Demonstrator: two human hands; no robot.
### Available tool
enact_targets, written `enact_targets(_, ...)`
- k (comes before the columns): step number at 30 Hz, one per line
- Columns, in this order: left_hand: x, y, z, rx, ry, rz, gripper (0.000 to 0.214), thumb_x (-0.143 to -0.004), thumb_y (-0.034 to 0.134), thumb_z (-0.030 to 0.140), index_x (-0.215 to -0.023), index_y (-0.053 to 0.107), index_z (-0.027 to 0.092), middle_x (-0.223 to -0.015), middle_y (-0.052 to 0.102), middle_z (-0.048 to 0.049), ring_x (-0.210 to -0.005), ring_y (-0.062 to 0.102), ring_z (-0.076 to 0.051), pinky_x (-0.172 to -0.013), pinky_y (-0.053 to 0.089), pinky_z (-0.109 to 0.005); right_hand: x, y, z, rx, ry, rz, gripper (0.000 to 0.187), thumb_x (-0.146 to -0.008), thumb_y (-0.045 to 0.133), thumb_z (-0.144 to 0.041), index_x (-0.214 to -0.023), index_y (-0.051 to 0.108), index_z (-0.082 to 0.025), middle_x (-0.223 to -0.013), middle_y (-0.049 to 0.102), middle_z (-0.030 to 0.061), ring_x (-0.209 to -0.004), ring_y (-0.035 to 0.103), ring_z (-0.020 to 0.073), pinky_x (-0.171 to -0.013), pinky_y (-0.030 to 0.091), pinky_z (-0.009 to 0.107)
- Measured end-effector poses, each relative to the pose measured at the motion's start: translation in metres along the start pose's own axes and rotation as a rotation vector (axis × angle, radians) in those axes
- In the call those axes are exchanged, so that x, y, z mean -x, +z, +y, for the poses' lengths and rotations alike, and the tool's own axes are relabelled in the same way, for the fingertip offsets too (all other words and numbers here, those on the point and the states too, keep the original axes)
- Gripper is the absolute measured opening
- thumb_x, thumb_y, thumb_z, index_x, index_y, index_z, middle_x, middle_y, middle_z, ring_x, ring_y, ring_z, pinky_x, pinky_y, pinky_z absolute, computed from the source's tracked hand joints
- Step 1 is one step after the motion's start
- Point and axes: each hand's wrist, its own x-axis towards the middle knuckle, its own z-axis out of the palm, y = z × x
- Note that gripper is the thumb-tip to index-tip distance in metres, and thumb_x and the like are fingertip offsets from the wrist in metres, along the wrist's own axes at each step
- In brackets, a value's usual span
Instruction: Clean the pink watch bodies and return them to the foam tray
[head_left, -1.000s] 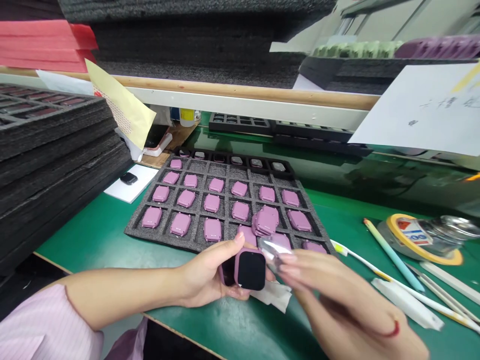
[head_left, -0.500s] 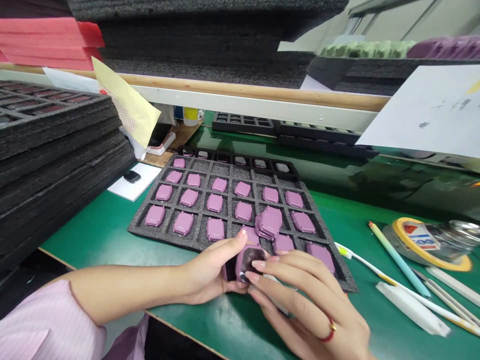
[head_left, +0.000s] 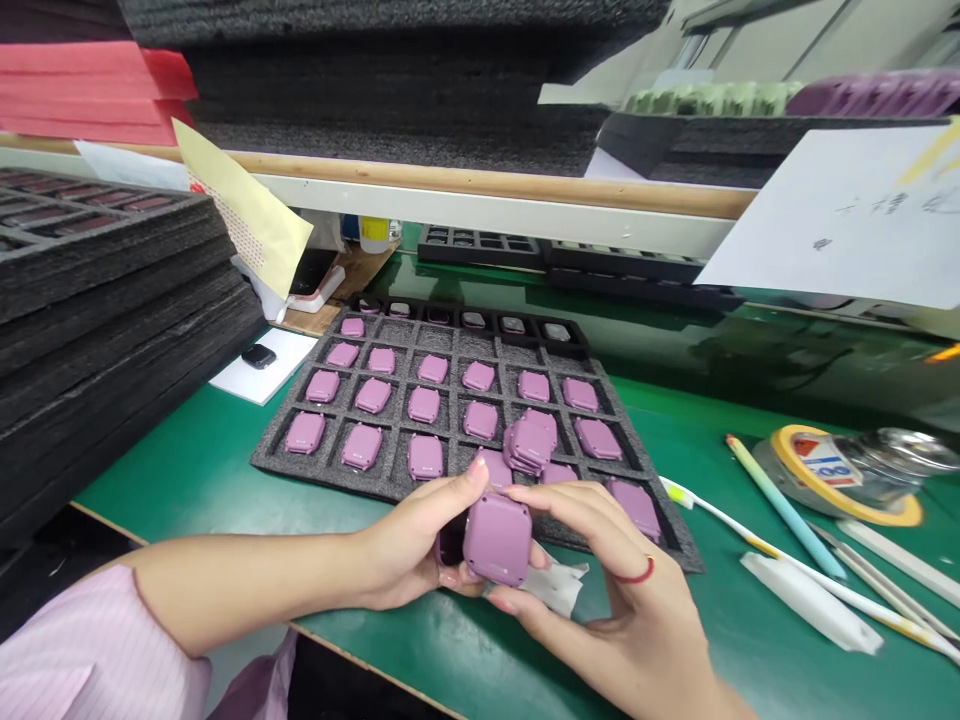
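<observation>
My left hand [head_left: 412, 540] is closed on a purple smartwatch case [head_left: 499, 538], its plain back facing me. Behind that case, against my left palm, shows the dark face of what looks like a second watch [head_left: 451, 545]. The fingers and thumb of my right hand [head_left: 622, 590] rest on the right side and lower corner of the front case. A crumpled white wipe [head_left: 559, 585] shows beneath my right hand. Just beyond both hands lies a black foam tray [head_left: 382, 488] holding several purple cases, and a few cases are piled up [head_left: 531, 442] near its front right.
Foam trays are stacked at the left [head_left: 112, 290], near a white pad [head_left: 266, 365] bearing a dark watch part. To the right lie a toothbrush [head_left: 720, 518], a light-blue pen [head_left: 787, 505], tweezers [head_left: 877, 575] and a glass jar [head_left: 825, 470]. A shelf edge [head_left: 487, 190] crosses above.
The watch case has been turned from its dark, glossy face to its purple back. My right fingers have shifted from over that face to the case's edges.
</observation>
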Motion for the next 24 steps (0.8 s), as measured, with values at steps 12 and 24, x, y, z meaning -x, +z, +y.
enact_targets(12, 0.007, 0.003, 0.0, -0.029, -0.038, 0.059, 0.05, -0.071, 0.085, 0.055, -0.085, 0.057, 0.015, -0.079, 0.063, -0.0009, -0.05, 0.04, -0.003, -0.044, 0.02, -0.019, -0.01, -0.012, 0.028, 0.23, 0.1, 0.097, 0.031, -0.085, 0.07, -0.032, -0.115, 0.063, -0.023, -0.101, 0.074, 0.0067, -0.087, 0.072, 0.0235, -0.076, 0.059, 0.036)
enact_targets(24, 0.005, -0.002, 0.001, -0.265, -0.028, -0.077, 0.062, -0.09, 0.04, 0.078, -0.075, 0.048, 0.019, -0.073, 0.073, -0.0092, -0.038, 0.04, -0.006, -0.037, 0.02, -0.022, -0.014, -0.007, 0.065, 0.196, 0.288, 0.135, 0.038, -0.094, 0.062, -0.045, -0.125, 0.065, -0.024, -0.123, 0.07, 0.0113, -0.113, 0.066, 0.0292, -0.097, 0.053, 0.048)
